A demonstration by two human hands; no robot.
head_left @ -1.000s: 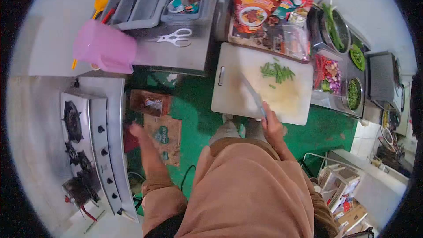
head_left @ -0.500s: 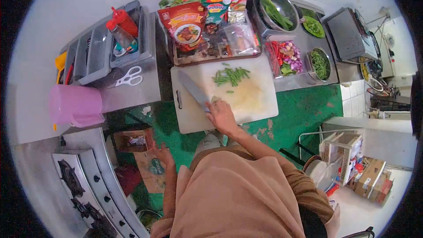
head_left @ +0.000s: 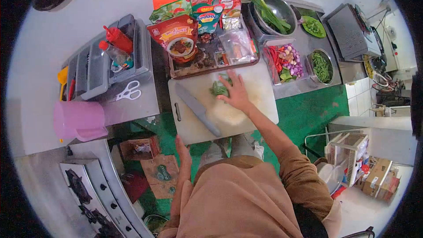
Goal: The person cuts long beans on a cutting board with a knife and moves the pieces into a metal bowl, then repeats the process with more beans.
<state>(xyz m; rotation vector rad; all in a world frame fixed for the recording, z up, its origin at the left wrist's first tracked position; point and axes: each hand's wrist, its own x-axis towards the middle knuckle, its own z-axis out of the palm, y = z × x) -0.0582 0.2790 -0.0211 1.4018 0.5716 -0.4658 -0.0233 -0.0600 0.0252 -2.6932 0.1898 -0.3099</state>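
Note:
My right hand (head_left: 237,92) reaches over the cutting board (head_left: 260,105) with its fingers spread, touching or just above a small pile of cut green beans (head_left: 218,89). Its fingers hide part of the pile. To the left of it a large kitchen knife (head_left: 194,104) lies flat on the board, its handle toward me and nobody holding it. My left hand (head_left: 183,153) hangs near the board's front left corner, fingers stretched out, holding nothing.
Behind the board stands a tray (head_left: 176,76) of seasoning packets. At right are a container of chillies and shallots (head_left: 285,61), a bowl of cut beans (head_left: 321,67) and a steel bowl (head_left: 286,11). White scissors (head_left: 129,91) and a pink jug (head_left: 79,119) sit left, above the stove (head_left: 99,189).
My right hand has let go of the knife handle and moved forward onto the cut beans. The knife stays on the board. My left hand has come nearer the board.

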